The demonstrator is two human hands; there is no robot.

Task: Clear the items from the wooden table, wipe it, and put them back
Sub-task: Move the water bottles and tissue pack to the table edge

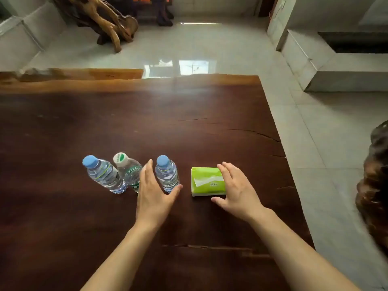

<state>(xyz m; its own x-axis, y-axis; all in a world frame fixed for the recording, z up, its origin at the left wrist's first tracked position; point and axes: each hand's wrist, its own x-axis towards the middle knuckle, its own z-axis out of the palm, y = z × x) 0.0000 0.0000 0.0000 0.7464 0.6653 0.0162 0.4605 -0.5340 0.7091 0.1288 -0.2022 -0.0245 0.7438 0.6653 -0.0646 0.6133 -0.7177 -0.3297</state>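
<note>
Three clear water bottles stand upright on the dark wooden table [189,122]. Two have blue caps, one at the left [104,175] and one at the right [167,175]; between them is a white-capped bottle with a green label [129,170]. A green tissue pack [206,181] lies flat to their right. My left hand [154,192] is open and curved around the right blue-capped bottle, fingers apart, thumb near its base. My right hand [237,190] hovers open over the right end of the tissue pack, thumb at its near edge.
The table's right edge [294,175] drops to a pale tiled floor. A dark carved wooden piece [375,185] stands at the far right. A root sculpture [105,19] sits on the floor beyond the table. A lighter plank [84,73] lies along the far edge.
</note>
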